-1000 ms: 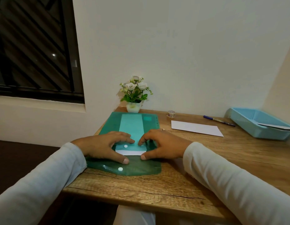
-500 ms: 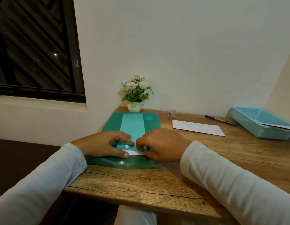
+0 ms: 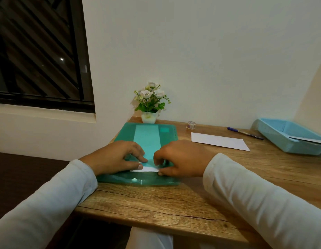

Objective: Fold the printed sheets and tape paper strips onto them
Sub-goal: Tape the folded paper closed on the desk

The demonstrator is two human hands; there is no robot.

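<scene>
Desk [image 3: 156,203]: left hand [image 3: 116,157], right hand [image 3: 181,157] pinch white paper [image 3: 147,169].

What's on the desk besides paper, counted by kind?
Green folder: 1
Tape roll: 1
Pen: 1
Blue tray: 1
Flower pot: 1
Total: 5

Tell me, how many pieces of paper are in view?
3: a strip poking from the green folder, held by the left hand and right hand; a white sheet flat mid-desk; a paper in the blue tray. Others may be hidden.
</scene>
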